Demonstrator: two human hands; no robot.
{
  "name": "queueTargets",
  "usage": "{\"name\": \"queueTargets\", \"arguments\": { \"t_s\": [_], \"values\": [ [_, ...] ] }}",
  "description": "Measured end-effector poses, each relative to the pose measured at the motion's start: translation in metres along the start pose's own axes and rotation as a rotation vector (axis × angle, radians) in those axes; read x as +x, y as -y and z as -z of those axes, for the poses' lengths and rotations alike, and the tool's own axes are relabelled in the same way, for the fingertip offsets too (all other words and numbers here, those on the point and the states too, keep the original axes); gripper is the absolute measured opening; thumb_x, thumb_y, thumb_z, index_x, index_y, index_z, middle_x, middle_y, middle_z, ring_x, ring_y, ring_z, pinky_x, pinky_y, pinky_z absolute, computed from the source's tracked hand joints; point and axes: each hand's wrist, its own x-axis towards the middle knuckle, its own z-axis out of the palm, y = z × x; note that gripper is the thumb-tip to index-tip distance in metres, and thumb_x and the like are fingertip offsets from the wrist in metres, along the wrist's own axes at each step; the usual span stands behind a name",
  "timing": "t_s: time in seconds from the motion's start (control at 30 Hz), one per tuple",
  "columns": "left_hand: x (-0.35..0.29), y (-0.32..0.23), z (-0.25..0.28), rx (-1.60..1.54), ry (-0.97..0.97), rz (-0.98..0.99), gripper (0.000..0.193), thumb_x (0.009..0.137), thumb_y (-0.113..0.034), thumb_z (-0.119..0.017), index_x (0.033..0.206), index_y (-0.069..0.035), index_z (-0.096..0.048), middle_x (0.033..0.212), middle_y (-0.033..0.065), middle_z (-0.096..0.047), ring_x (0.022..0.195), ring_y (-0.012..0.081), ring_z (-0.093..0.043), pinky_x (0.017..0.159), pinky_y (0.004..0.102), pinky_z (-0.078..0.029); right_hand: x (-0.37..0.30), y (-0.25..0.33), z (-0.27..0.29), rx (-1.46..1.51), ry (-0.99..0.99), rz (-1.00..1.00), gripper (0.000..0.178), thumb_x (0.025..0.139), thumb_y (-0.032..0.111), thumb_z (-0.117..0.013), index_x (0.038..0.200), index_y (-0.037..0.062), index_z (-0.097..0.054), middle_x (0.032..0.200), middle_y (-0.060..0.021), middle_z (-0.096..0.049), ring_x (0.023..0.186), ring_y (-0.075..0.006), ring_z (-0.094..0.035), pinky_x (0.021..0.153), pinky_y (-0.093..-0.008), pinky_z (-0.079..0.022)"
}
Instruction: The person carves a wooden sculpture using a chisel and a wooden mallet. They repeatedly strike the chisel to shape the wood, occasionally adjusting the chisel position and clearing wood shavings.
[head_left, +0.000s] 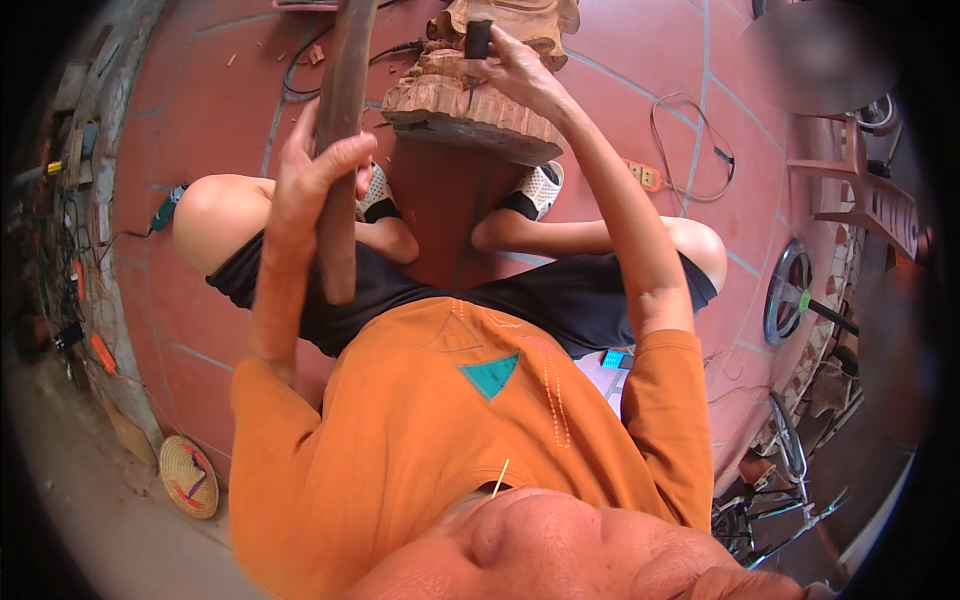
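Note:
A long dark wooden club (345,130) is gripped in my left hand (320,165), its thumb lying across the wood. The club's lower end hangs over my left thigh, and its upper end runs out of view. My right hand (515,70) holds a chisel (479,40) with a dark, thick handle. The chisel's thin blade points down at the carved wooden sculpture (470,110), whose rough, scalloped base faces me. Folds are cut into the upper part of the wood. The fingers of my right hand partly hide the chisel's middle.
Beneath me lies a red tiled floor (650,60) with wood chips. Near the sculpture runs a black cable (290,75). An orange power strip (643,176) with a cord, a plastic chair (870,185) and a wheel (788,290) are at right. A green power tool (168,207) and woven hat (188,477) are at left.

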Motion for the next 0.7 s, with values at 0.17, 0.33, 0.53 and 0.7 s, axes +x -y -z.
{"name": "queueTargets", "arguments": {
  "t_s": [0.17, 0.33, 0.53, 0.7],
  "values": [
    [-0.015, 0.049, -0.014, -0.145, -0.142, -0.03, 0.056, 0.09, -0.007, -0.076, 0.137, -0.001, -0.046, 0.087, 0.0044, -0.061, 0.063, 0.01, -0.061, 0.059, 0.0238, -0.052, 0.002, 0.028, -0.001, -0.315, 0.059, 0.108, 0.048, 0.09, 0.033, -0.077, 0.121, 0.0019, -0.057, 0.1, -0.0211, -0.071, 0.091, -0.0399, -0.07, 0.079, -0.0462, -0.053],
    [-0.011, 0.071, -0.025, -0.092, -0.124, -0.015, 0.048, 0.091, -0.008, -0.074, 0.132, -0.001, -0.049, 0.086, 0.0035, -0.061, 0.066, 0.0087, -0.06, 0.059, 0.0214, -0.05, 0.004, 0.04, 0.002, -0.503, 0.125, 0.124, 0.053, 0.09, 0.034, -0.079, 0.13, 0.0072, -0.059, 0.116, -0.0156, -0.075, 0.103, -0.032, -0.073, 0.089, -0.0419, -0.056],
    [-0.005, 0.082, -0.018, -0.051, -0.14, 0.071, 0.035, 0.091, -0.01, -0.074, 0.119, -0.003, -0.054, 0.086, 0.0028, -0.061, 0.066, 0.0084, -0.06, 0.06, 0.0221, -0.05, 0.012, 0.022, -0.002, -0.407, 0.107, 0.108, 0.052, 0.088, 0.036, -0.08, 0.13, 0.011, -0.061, 0.118, -0.0117, -0.075, 0.096, -0.0267, -0.075, 0.085, -0.0414, -0.057],
    [-0.001, 0.083, -0.019, -0.046, -0.17, 0.055, 0.034, 0.091, -0.011, -0.073, 0.118, -0.004, -0.054, 0.087, 0.0028, -0.062, 0.066, 0.0085, -0.06, 0.06, 0.0218, -0.049, 0.011, 0.023, -0.002, -0.316, 0.108, 0.165, 0.053, 0.085, 0.031, -0.082, 0.128, 0.008, -0.062, 0.097, -0.0196, -0.073, 0.093, -0.0373, -0.071, 0.081, -0.0455, -0.054]
  ]
}}
